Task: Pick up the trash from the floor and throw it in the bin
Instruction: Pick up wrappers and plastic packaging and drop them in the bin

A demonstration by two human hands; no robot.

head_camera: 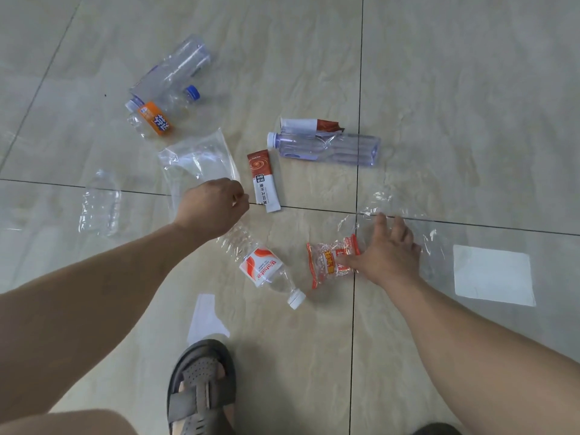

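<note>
A: Clear plastic everywhere on the tiled floor [439,89]! The left hand [213,207], at the frame's centre, is curling its fingers over the crushed red-labelled bottle [262,266], beside the brown sachet [263,180].

B: Is it gripping anything?

A: Cannot tell; the fingers are hidden. The right hand [387,252], lower right of centre, is spreading open, thumb touching the orange snack packet [332,260], fingers over the clear wrap [405,224].

B: And upper left?

A: The orange-labelled bottle [153,119] is lying there.
</note>
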